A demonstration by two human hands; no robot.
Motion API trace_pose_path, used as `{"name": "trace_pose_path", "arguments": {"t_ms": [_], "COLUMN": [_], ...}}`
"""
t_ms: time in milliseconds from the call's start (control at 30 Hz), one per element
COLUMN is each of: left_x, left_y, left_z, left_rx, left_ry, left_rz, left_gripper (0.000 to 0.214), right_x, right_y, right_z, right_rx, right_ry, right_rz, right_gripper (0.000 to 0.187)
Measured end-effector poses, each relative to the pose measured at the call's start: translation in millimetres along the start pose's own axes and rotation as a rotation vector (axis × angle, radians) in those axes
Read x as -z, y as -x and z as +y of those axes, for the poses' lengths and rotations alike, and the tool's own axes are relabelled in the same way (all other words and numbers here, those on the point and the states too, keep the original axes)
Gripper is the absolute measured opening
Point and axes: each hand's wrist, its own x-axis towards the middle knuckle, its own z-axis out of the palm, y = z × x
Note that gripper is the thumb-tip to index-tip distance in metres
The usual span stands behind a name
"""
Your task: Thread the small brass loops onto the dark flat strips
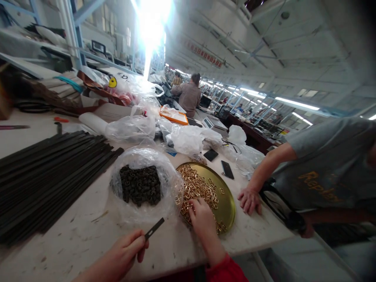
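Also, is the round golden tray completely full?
Partly full: the round golden tray has gold buckles heaped at left, bare surface at right.

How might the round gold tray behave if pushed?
The gold tray would likely slide flat rather than tip, as it looks broad and shallow. Its small metal pieces might shift or scatter, since they lie loosely heaped.

On the table [79, 243] before you, strips [55, 180] lay left of the bag [172, 188]; buckles [199, 186] lay in the tray [227, 205] to its right.
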Motion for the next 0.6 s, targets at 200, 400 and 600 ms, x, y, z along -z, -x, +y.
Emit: {"name": "trace_pose_path", "arguments": {"t_ms": [200, 400, 600], "left_x": [-7.3, -5.8, -12.9], "left_y": [-10, -10, -7], "left_z": [-12, -8, 15], "left_rx": [0.003, -0.007, -0.131], "left_ry": [-0.04, -0.041, -0.033], "left_rz": [-0.046, -0.025, 0.058], "left_gripper": [0.03, 0.042, 0.04], "right_x": [-13, -8, -2], "right_y": [-18, -14, 32], "right_z": [0, 6, -39], "right_rx": [0.103, 0.148, 0.457], "right_ry": [0.129, 0.121, -0.197], "right_rz": [-0.047, 0.007, 0.248], "right_gripper": [0.017, 0.016, 0.011]}}
